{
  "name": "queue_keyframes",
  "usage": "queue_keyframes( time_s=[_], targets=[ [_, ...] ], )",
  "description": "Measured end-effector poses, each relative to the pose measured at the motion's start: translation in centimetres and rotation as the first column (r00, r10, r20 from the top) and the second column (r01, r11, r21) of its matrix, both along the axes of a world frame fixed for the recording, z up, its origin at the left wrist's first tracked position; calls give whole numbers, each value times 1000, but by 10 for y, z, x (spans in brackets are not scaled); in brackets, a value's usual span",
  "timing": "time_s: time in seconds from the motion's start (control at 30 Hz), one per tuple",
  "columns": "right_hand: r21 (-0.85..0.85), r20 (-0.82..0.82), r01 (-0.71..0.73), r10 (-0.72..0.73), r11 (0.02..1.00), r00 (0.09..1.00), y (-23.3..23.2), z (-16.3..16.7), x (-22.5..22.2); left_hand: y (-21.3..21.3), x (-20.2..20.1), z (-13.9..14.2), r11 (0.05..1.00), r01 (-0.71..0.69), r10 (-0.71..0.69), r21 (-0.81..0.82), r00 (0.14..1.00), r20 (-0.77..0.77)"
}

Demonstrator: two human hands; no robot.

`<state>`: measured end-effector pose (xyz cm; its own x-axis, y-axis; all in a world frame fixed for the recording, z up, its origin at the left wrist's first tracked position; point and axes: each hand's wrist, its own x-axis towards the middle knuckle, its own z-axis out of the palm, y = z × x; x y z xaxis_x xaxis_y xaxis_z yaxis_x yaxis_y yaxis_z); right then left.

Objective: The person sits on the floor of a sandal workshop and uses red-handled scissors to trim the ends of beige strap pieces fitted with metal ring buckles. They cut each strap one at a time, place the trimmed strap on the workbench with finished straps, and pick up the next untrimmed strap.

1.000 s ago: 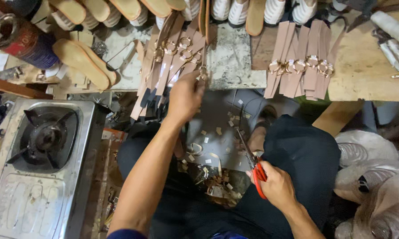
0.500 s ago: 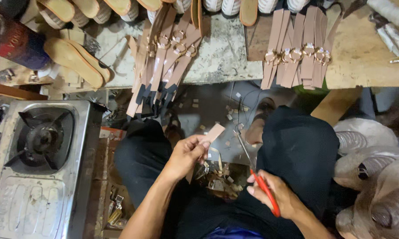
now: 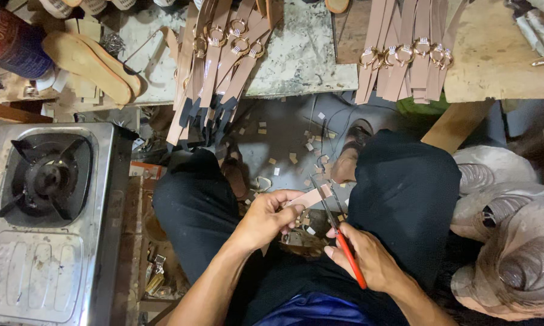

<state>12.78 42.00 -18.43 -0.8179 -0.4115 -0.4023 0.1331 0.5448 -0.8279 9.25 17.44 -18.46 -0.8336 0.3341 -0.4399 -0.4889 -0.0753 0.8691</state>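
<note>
the left hand [image 3: 266,218] has brought a tan strap [image 3: 311,197] down from the desk [image 3: 308,54] and grips it, while the right hand [image 3: 368,261] grips red scissors [image 3: 338,232] closing on it

Single head-worn view, looking steeply down, close over lap, bench edge above

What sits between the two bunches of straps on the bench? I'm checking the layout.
In the head view, only bare, stained bench top lies between the left bunch of straps and the right bunch of straps; nothing stands on that stretch.
</note>
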Motion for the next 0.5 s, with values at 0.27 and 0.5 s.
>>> queue_keyframes(
  time_s=[0.27,0.5],
  targets=[
    [38,31,-25,24,999,999,-1,-1,3,0,3,-1,1000,11,-11,-2,1000,15],
    [-31,45,-19,20,999,999,1,-3,4,0,3,-3,999,32,-32,-12,999,6]
  ],
)
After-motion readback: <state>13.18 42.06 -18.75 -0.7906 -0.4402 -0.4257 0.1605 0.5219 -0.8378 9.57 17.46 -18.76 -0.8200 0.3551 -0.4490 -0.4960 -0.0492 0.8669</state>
